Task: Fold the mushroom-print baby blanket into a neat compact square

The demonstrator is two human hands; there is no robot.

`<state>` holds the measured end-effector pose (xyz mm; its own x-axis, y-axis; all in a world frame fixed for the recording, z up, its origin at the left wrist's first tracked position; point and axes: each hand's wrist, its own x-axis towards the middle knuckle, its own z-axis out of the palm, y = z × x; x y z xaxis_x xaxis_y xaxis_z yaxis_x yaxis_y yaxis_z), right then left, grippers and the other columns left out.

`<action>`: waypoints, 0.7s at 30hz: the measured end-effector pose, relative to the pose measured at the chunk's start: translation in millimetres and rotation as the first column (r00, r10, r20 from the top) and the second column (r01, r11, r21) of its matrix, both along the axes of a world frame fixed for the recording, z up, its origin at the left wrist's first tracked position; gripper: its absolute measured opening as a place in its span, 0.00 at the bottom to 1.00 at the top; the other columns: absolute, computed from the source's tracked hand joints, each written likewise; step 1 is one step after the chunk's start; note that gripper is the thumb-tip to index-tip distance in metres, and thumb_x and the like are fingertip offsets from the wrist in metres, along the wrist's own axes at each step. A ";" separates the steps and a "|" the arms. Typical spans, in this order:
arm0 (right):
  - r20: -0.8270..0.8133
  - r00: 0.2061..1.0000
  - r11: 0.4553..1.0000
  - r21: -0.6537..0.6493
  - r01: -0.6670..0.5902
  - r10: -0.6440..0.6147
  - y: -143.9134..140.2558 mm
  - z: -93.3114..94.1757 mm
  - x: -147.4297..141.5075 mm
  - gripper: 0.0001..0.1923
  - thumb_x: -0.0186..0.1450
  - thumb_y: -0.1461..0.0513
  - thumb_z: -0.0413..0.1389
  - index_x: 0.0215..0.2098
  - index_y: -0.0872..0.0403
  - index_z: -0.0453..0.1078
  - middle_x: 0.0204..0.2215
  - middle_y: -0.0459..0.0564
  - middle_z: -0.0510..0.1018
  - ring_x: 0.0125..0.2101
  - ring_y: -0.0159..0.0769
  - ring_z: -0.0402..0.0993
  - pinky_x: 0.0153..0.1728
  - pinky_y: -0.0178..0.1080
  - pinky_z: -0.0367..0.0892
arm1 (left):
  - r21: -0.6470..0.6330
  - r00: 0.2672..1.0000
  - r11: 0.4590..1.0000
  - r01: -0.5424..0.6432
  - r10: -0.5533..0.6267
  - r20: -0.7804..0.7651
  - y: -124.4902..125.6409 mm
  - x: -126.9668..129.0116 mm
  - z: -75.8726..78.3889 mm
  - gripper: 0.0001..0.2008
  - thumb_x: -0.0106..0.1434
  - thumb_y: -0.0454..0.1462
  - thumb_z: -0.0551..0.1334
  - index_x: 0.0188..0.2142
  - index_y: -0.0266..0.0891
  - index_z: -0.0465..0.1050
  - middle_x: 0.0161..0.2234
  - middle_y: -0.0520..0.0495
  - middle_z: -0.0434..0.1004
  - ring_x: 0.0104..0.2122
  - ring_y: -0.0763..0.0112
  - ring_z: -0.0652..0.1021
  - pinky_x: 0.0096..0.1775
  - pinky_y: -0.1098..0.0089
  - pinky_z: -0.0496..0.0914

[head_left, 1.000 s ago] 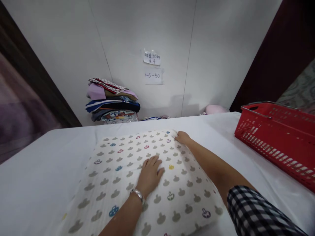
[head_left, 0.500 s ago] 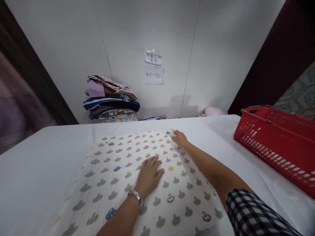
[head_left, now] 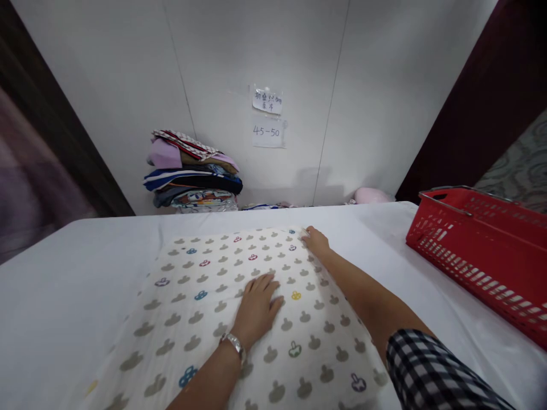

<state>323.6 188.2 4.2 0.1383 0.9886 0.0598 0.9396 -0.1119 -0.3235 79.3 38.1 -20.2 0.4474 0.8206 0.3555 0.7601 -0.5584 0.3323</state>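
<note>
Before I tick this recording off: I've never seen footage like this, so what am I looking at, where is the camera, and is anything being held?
There is no machine here. The camera sits on a person's head and looks forward and down, so the two bare arms reaching in from the bottom are their own.

The left hand, with a wristwatch, lies flat, fingers spread, on a patterned cloth spread over a white-covered table. The right hand rests at the cloth's far right corner; whether it pinches the corner I cannot tell.

A red basket stands on the table to the right. Behind the table, by the wall, is a stack of folded clothes, with two paper notes taped above.
</note>
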 end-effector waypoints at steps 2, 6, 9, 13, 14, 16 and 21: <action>-0.004 1.000 1.000 0.023 -0.007 0.007 0.4 -1.4 -2.0 0.13 0.65 0.58 0.50 0.48 0.51 0.62 0.46 0.49 0.73 0.43 0.37 0.69 0.38 0.34 0.59 | 0.002 1.000 1.000 -0.002 0.002 0.000 0.1 -0.1 -0.7 0.15 0.63 0.41 0.54 0.48 0.43 0.69 0.55 0.45 0.67 0.55 0.61 0.65 0.56 0.54 0.58; -0.016 1.000 0.999 0.050 -0.018 0.019 1.7 -4.8 -5.8 0.13 0.65 0.60 0.50 0.48 0.51 0.62 0.48 0.49 0.71 0.46 0.37 0.67 0.40 0.34 0.59 | -0.011 1.000 1.000 -0.010 0.010 -0.013 0.3 0.4 0.1 0.15 0.63 0.41 0.53 0.49 0.42 0.69 0.55 0.45 0.67 0.56 0.60 0.65 0.56 0.53 0.58; -0.030 1.000 0.998 0.055 -0.007 0.009 4.1 -6.7 -7.3 0.14 0.65 0.59 0.49 0.49 0.51 0.62 0.47 0.50 0.72 0.46 0.38 0.67 0.40 0.35 0.59 | -0.026 1.000 1.000 -0.010 0.009 -0.021 0.1 0.7 1.8 0.15 0.63 0.41 0.54 0.48 0.42 0.69 0.55 0.45 0.67 0.56 0.60 0.65 0.56 0.53 0.58; -0.037 0.999 0.998 0.059 0.006 -0.004 7.2 -8.0 -8.8 0.12 0.65 0.61 0.49 0.47 0.51 0.63 0.45 0.49 0.73 0.44 0.37 0.68 0.38 0.35 0.59 | -0.023 1.000 1.000 -0.009 0.008 -0.020 -0.5 0.7 3.0 0.15 0.63 0.41 0.54 0.48 0.42 0.69 0.55 0.45 0.67 0.56 0.60 0.65 0.56 0.53 0.58; -0.037 0.999 0.998 0.062 0.007 -0.005 7.5 -8.3 -9.4 0.11 0.65 0.61 0.49 0.46 0.51 0.64 0.44 0.49 0.73 0.43 0.37 0.68 0.38 0.35 0.58 | -0.024 1.000 1.000 -0.010 0.010 -0.020 -0.6 0.8 3.1 0.15 0.63 0.41 0.54 0.48 0.42 0.69 0.55 0.45 0.67 0.56 0.60 0.65 0.56 0.53 0.58; -0.034 0.999 0.997 0.076 0.002 0.001 7.1 -8.8 -10.8 0.08 0.65 0.62 0.48 0.42 0.52 0.65 0.43 0.49 0.73 0.42 0.36 0.68 0.37 0.34 0.58 | -0.037 1.000 0.999 -0.014 0.014 -0.020 -0.9 1.2 3.6 0.15 0.63 0.41 0.54 0.49 0.42 0.68 0.56 0.45 0.67 0.56 0.59 0.65 0.56 0.52 0.57; -0.025 0.999 0.993 0.112 -0.033 0.036 6.1 -10.1 -11.5 0.06 0.66 0.60 0.48 0.37 0.52 0.67 0.41 0.48 0.72 0.42 0.35 0.66 0.37 0.33 0.57 | -0.057 1.000 0.998 -0.021 0.019 -0.025 -1.3 2.0 4.6 0.15 0.63 0.41 0.55 0.48 0.41 0.69 0.56 0.44 0.67 0.56 0.59 0.65 0.56 0.52 0.57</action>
<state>312.1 194.4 -5.9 0.1076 0.9802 0.1665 0.9330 -0.0418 -0.3573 81.3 36.8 -15.6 0.4387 0.8481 0.2972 0.7791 -0.5238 0.3445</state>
